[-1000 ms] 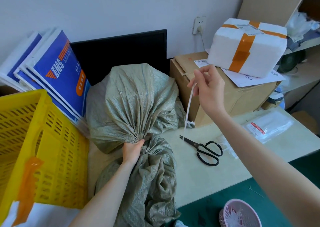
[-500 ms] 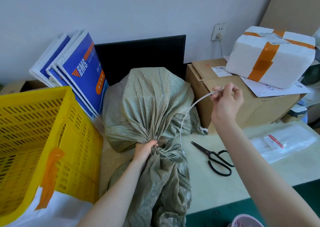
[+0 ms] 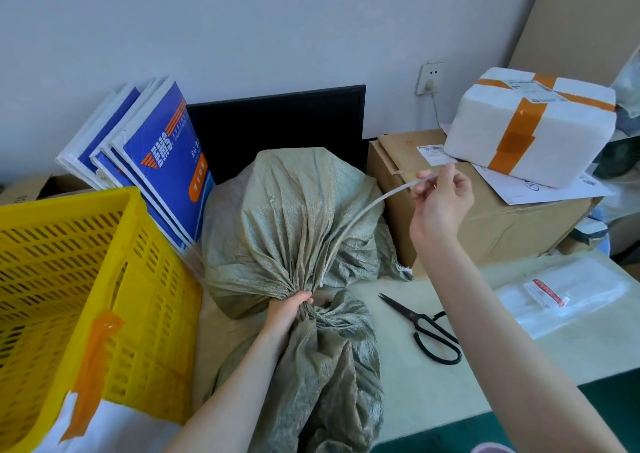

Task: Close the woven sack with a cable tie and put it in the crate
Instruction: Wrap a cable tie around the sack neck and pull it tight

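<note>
Pale beige table (image 3: pixel 433 393) against a grey-white wall (image 3: pixel 277 37) with a socket (image 3: pixel 430 78); on it lie black scissors (image 3: pixel 427 329), a clear plastic packet with a red-and-white label (image 3: pixel 568 297) — print too small to read — and a cardboard box (image 3: pixel 485 217) carrying a white parcel with orange tape (image 3: pixel 530 123). Blue-and-white envelopes (image 3: pixel 166 162) marked "EMS" lean beside the yellow crate (image 3: pixel 86 279), which stands at my left, touching the woven sack (image 3: pixel 294 217). My left hand (image 3: pixel 287 310) grips the sack's gathered neck, the sack resting on the table, while my right hand (image 3: pixel 443 196) pinches the white cable tie (image 3: pixel 356 217), raised, its lower end at the neck.
</note>
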`<state>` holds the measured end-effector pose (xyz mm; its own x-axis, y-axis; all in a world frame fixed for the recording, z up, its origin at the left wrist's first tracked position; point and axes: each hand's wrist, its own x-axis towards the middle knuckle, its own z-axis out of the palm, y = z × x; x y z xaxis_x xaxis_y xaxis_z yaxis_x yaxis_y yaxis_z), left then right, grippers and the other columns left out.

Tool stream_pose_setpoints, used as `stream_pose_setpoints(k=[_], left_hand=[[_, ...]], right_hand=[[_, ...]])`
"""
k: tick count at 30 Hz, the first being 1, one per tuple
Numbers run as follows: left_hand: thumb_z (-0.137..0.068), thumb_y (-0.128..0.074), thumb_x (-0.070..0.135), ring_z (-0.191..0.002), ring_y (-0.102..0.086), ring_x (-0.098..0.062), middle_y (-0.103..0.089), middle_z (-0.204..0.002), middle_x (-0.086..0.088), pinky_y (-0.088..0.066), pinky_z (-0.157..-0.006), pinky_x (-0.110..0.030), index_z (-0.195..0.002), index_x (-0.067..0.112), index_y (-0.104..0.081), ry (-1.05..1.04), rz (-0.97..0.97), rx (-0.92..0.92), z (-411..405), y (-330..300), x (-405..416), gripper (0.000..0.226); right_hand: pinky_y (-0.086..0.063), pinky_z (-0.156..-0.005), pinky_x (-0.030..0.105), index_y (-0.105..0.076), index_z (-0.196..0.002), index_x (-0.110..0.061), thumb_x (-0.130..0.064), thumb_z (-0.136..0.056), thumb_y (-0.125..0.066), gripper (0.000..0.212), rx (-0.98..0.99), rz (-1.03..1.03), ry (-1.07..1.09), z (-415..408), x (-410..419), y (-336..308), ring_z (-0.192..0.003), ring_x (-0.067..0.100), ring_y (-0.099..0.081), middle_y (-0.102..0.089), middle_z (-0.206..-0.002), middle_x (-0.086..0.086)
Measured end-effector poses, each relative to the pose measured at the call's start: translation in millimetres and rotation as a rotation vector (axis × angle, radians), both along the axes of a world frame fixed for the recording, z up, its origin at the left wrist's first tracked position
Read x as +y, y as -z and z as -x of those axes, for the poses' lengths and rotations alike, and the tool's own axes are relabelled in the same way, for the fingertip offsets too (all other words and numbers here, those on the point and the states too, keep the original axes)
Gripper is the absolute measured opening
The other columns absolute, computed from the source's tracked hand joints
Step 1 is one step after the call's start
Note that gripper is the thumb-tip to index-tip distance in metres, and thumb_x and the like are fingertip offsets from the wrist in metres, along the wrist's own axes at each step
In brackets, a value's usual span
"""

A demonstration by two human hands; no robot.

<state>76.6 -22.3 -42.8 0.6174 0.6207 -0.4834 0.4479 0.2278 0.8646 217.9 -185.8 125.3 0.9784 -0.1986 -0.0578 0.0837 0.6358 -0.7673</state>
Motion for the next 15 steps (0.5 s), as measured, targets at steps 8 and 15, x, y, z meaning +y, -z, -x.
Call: stream_pose_setpoints(k=[8,15], left_hand=[[-0.082,-0.07,0.016,-0.092,-0.057,-0.019,-0.068,-0.096,-0.005,-0.035,-0.08,-0.022,-0.096,-0.001,-0.073,-0.027,0.076,0.002,-4,2,-1,0.022],[-0.083,-0.069,0.021,-0.095,-0.051,-0.016,-0.059,-0.105,0.0,-0.031,-0.081,-0.021,-0.092,0.004,-0.072,0.004,0.057,0.011,-3,-1,-3,0.019]], right_hand=[[-0.038,-0.048,0.024,-0.042,-0.085,-0.018,-0.021,-0.1,-0.041,0.015,0.237,0.311,0.139,-5,-15,79,-0.042,0.011,-0.042,-0.064,-0.067,0.003],[-0.046,-0.053,0.021,-0.056,-0.084,-0.01,-0.011,-0.094,-0.053,0.01,0.355,0.455,-0.091,18,-7,143,-0.052,0.009,-0.053,-0.067,-0.079,0.01]])
